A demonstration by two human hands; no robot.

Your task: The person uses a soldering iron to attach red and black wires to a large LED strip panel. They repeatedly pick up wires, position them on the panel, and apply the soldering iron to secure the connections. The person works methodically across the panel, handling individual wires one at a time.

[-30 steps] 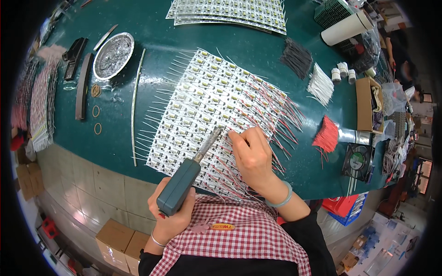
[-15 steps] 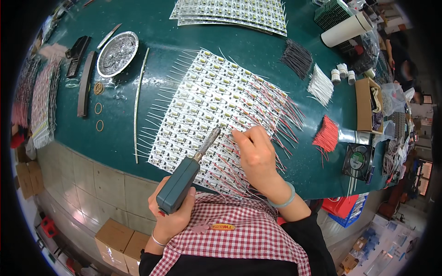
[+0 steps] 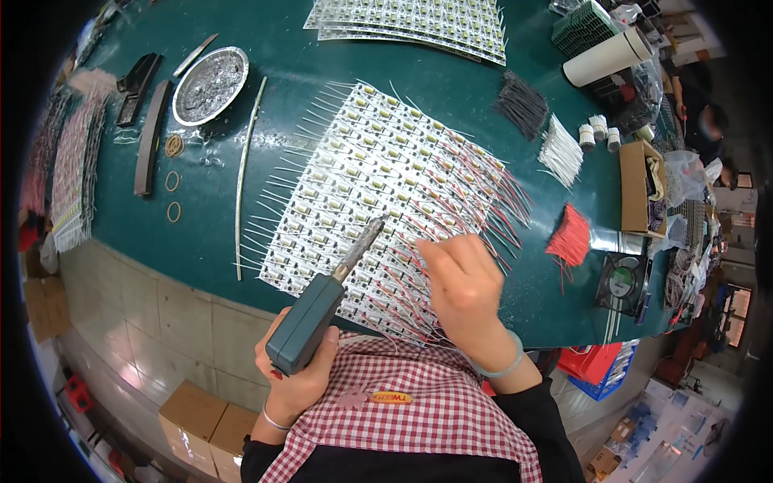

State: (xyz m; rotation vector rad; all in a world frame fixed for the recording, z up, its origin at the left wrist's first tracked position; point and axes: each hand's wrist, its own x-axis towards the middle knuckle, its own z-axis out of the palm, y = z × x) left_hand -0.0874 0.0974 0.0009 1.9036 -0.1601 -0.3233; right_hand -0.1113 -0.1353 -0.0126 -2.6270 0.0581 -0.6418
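My left hand is wrapped round a dark green soldering gun. Its metal tip points up and right, over the middle of a sheet of small white circuit boards with yellowish parts. Just right of the tip, my right hand is closed in a pinch above the boards; what sits between its fingertips is too small to make out. Red and white wires stick out along the sheet's right side and lie under and around that hand. Pale thin wires fringe the left edge.
A bowl of greyish metal, rubber bands and a thin strip lie left on the green table. Bundles of black, white and red wires lie right, near a small fan. More board sheets are at the far side.
My right hand has moved a little right and down, away from the soldering tip. The soldering gun has shifted slightly left and down, still in my left hand.
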